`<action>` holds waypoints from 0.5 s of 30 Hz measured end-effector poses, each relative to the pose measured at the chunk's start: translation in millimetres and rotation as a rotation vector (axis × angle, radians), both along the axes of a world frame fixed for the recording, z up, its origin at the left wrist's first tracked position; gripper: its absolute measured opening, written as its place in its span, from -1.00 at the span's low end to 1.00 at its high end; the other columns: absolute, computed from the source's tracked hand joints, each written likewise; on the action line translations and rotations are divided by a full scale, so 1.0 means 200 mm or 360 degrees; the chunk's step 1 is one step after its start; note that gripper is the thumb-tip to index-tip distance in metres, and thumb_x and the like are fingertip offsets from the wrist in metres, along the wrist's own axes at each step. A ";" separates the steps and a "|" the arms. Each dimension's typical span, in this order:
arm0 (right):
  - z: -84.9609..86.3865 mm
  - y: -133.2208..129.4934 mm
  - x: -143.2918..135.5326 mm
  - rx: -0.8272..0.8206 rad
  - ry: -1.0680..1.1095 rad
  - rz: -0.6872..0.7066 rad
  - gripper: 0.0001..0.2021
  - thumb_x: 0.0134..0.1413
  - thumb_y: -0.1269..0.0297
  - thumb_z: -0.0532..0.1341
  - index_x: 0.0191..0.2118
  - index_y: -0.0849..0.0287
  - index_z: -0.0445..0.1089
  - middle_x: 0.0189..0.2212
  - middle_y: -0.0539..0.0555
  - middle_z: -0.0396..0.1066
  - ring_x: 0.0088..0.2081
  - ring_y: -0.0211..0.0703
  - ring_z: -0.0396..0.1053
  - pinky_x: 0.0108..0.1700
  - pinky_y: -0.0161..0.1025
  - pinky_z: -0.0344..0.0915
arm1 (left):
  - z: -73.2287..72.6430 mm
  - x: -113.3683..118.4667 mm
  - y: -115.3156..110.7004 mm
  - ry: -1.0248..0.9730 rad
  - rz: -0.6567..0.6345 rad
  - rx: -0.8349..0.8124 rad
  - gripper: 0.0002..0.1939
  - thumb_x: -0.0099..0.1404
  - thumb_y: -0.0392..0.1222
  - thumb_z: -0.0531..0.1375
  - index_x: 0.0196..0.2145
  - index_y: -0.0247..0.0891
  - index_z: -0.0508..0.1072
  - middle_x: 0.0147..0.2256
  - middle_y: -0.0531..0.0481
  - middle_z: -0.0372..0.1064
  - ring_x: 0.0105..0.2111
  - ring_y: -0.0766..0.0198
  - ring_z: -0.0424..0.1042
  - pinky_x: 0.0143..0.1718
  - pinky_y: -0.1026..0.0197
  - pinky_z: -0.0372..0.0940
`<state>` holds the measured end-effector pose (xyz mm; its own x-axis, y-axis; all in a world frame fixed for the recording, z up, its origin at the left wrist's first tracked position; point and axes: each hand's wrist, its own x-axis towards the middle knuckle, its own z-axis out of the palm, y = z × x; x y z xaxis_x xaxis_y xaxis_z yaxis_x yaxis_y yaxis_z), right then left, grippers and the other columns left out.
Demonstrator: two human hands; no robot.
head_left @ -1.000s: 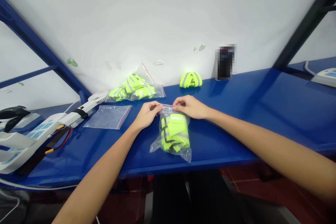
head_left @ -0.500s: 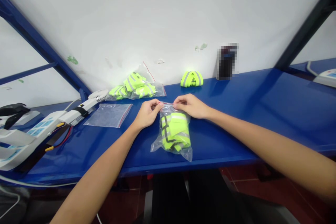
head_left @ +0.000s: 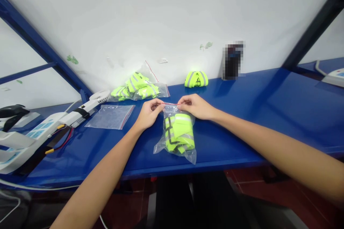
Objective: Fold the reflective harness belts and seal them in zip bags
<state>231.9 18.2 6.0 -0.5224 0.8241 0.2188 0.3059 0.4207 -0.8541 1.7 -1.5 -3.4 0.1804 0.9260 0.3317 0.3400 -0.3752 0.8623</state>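
A clear zip bag point(head_left: 159, 144) with a red seal line lies on the blue table in front of me. Inside it is a folded fluorescent yellow reflective strap point(head_left: 183, 128) with silver stripes and a black buckle-like strip. My left hand point(head_left: 149, 113) pinches the left end of the bag's red-lined top edge between thumb and finger. At the right end of that same edge, my right hand point(head_left: 196, 107) is closed in a pinch. Whether the seal is fully pressed together cannot be made out.
Left of my hands lies a flat clear zip bag point(head_left: 109, 117). Behind it are bagged yellow straps point(head_left: 135, 85), and a rolled yellow strap point(head_left: 196, 79) stands by the wall. A small white fan point(head_left: 100, 96), power strip point(head_left: 37, 132) and cables occupy the left side; a blurred dark object point(head_left: 232, 62) stands back right.
My left hand has slid slightly left along the bag's top edge, so more of the red line shows between my hands. The right hand keeps its pinch.
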 end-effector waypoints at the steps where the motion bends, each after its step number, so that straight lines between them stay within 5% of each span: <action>1: 0.00 0.00 0.00 -0.0022 0.0022 0.0012 -0.86 0.09 0.29 0.22 -0.30 0.22 0.48 -0.42 0.06 0.50 -0.38 -0.19 0.40 -0.29 -0.25 0.29 | 0.00 0.00 0.00 -0.0009 -0.0007 0.0010 -0.73 0.21 -0.01 0.26 -0.34 -0.30 0.49 -0.42 -0.01 0.46 -0.40 0.26 0.43 -0.27 0.24 0.32; 15: 0.03 -0.01 0.00 -0.0034 -0.0001 0.0007 -0.81 0.11 0.26 0.21 -0.28 0.23 0.55 -0.36 0.10 0.55 -0.32 -0.14 0.43 -0.25 -0.23 0.31 | 0.01 0.00 -0.01 0.0164 0.0057 0.0159 -0.74 0.25 -0.02 0.23 -0.33 -0.31 0.48 -0.39 -0.03 0.46 -0.40 0.28 0.42 -0.30 0.25 0.31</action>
<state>231.7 15.6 11.5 -0.5264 0.8263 0.2006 0.3047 0.4036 -0.8627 2.2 -3.1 -1.8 0.1853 0.8957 0.4041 0.4395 -0.4433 0.7812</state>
